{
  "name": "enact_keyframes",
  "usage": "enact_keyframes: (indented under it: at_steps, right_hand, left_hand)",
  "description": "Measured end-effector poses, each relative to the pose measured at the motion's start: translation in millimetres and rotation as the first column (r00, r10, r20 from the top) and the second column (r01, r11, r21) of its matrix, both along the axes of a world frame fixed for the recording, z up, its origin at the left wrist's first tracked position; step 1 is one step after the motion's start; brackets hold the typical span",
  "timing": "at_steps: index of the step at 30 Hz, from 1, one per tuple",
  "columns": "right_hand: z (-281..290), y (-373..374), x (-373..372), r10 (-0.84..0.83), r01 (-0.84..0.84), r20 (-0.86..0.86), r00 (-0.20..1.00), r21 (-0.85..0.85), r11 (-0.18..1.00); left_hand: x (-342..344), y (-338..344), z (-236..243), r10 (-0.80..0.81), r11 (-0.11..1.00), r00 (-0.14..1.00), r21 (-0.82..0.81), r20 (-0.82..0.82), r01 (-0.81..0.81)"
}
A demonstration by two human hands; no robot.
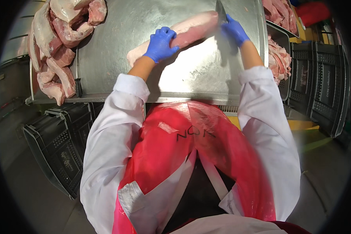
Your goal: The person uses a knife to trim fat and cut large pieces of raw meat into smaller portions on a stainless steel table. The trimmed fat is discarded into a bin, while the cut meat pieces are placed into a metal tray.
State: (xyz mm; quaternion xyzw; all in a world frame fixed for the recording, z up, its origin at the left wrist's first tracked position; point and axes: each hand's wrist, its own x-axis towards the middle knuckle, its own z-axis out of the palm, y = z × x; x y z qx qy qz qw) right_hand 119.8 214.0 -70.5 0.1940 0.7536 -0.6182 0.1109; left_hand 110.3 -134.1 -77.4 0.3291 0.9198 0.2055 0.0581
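On the steel work surface (105, 58) lies a long pale pink piece of meat (191, 29), running diagonally. My left hand (160, 45), in a blue glove, grips the left part of the piece from above with fingers curled. My right hand (234, 31), also gloved in blue, holds a knife (221, 11) at the right end of the meat, its blade pointing away from me. The knife's handle is mostly hidden by my fingers.
Several raw cuts (56, 50) are heaped at the left. At the right, meat fills an upper tray (279, 11), and trimmings (279, 62) sit in a bin below it. Dark plastic crates (323, 85) stand at the right, others (54, 148) below the table's left.
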Motion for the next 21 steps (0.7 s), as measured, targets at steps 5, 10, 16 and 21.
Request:
enact_keyframes:
  at_steps: [5, 10, 16, 21]
  right_hand:
    - [34.1, -36.4, 59.2, -0.082, 0.081, 0.009, 0.997, 0.042, 0.996]
    - [29.8, -47.9, 63.5, -0.039, 0.05, -0.094, 0.995, 0.12, 0.991]
    - [37.8, -61.2, 94.6, -0.162, 0.164, 0.029, 0.986, -0.113, 0.98]
    - [34.0, -91.0, 219.4, -0.03, 0.039, 0.069, 0.997, -0.135, 0.99]
  left_hand:
    - [17.6, -9.4, 4.4, -0.022, 0.999, 0.999, 0.036, -0.049, 0.024]
    - [6.3, -7.1, 2.0, -0.036, 0.998, 0.999, 0.04, -0.038, 0.038]
    - [12.8, -8.1, 0.7, -0.043, 0.995, 0.998, 0.091, -0.048, 0.047]
    - [4.5, -7.1, 4.7, 0.038, 0.996, 0.999, 0.075, -0.011, -0.037]
